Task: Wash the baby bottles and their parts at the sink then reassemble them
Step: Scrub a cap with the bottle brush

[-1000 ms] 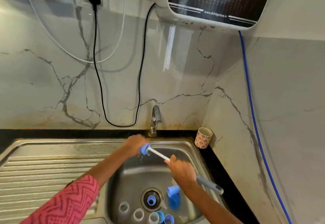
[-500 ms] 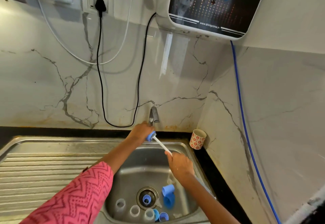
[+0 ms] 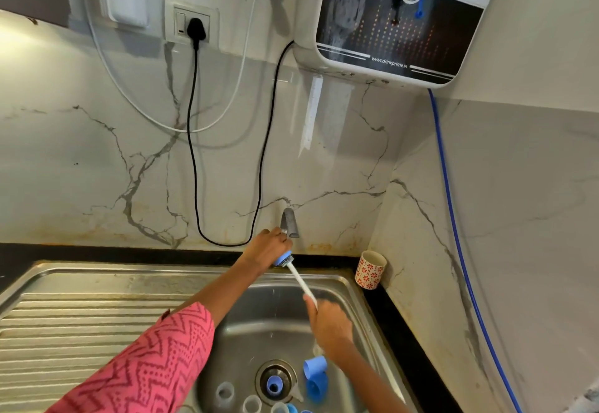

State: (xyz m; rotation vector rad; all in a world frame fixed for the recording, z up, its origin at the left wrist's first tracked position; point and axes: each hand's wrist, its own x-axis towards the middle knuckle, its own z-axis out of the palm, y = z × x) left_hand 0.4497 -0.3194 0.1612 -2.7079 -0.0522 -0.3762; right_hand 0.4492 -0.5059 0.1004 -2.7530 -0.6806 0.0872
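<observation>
**Brush in the blue ring, up by the tap**

My left arm reaches forward over the steel sink [image 3: 353, 286], pink zigzag sleeve [image 3: 142, 360] pushed up past the elbow, forearm bare and nearly straight. My left hand [image 3: 267, 247] is up at the back edge of the basin, right under the grey tap [image 3: 289, 223], knuckles toward me and fingers curled around a small blue bottle ring [image 3: 282, 257]. Only the ring's lower edge peeks out below my fingers.

My right hand [image 3: 330, 325] sits nearer to me and lower, over the middle of the basin, wrist bent and forearm coming in from the lower right. Its fingers are wrapped tightly around the white handle of the bottle brush [image 3: 303, 284]. The handle slants up and away from that grip to my left hand, where the bristle head meets the ring's opening. How far the bristles go in I cannot tell.

Below my right wrist, on the basin floor, lie a blue cap [image 3: 315, 367] and a darker blue piece touching it. A blue part [image 3: 274, 384] sits in the drain [image 3: 261, 380], just left of those. Clear bottle pieces [image 3: 225, 393] stand along the near edge, below my left forearm. A flowered cup [image 3: 370, 270] stands on the black counter, off to the right of both hands.
</observation>
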